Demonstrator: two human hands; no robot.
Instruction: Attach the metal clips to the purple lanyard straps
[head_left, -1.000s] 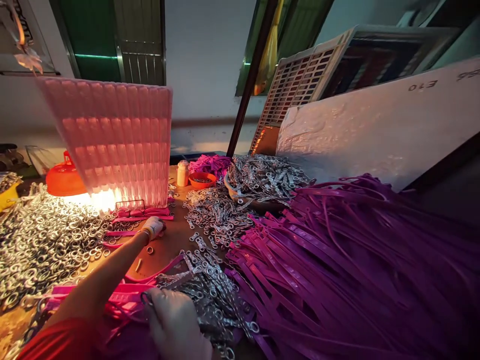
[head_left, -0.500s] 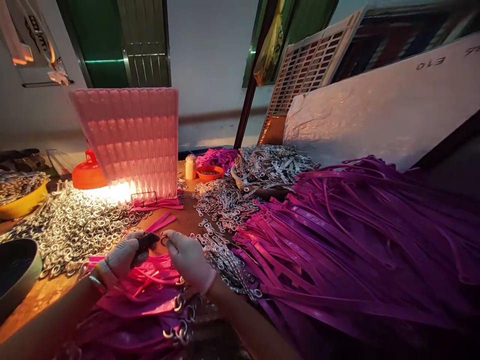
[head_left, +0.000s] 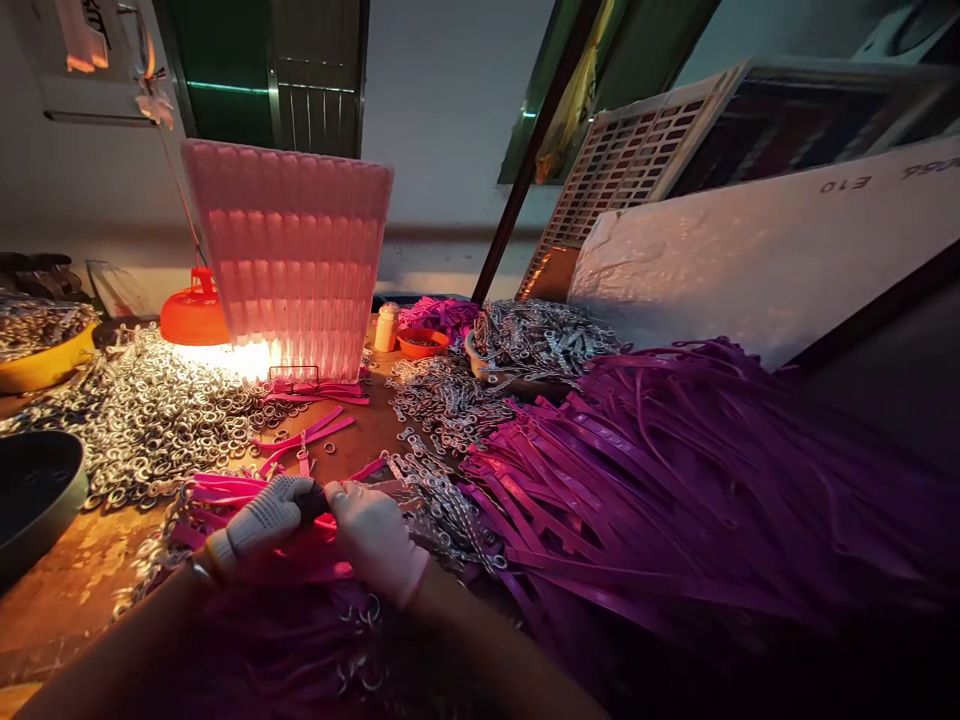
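My left hand [head_left: 266, 515], in a white dotted glove with dark fingertips, is closed; what lies in its fingers is hidden. Its fingertips meet those of my right hand [head_left: 379, 540], which wears a plain white glove and is pinched shut. A magenta strap [head_left: 370, 468] sticks out beyond the right fingers and appears to be held there. Under both hands lies a heap of magenta straps [head_left: 232, 490], with metal rings [head_left: 364, 615] at their lower right ends. A loose ring [head_left: 330, 448] rests on the table just beyond my fingers.
A large pile of metal rings [head_left: 180, 420] lies left, lit by a red lamp [head_left: 196, 310] beside a pink ribbed panel [head_left: 289, 260]. Chain pieces [head_left: 442, 510] and a big mound of magenta straps [head_left: 637, 480] spread right. A dark bowl [head_left: 71, 500] stands at left.
My hands have come together fingertip to fingertip. The ring seen at my right fingers is no longer visible there. A strap end now shows beyond my right fingers. The whole view has shifted slightly.
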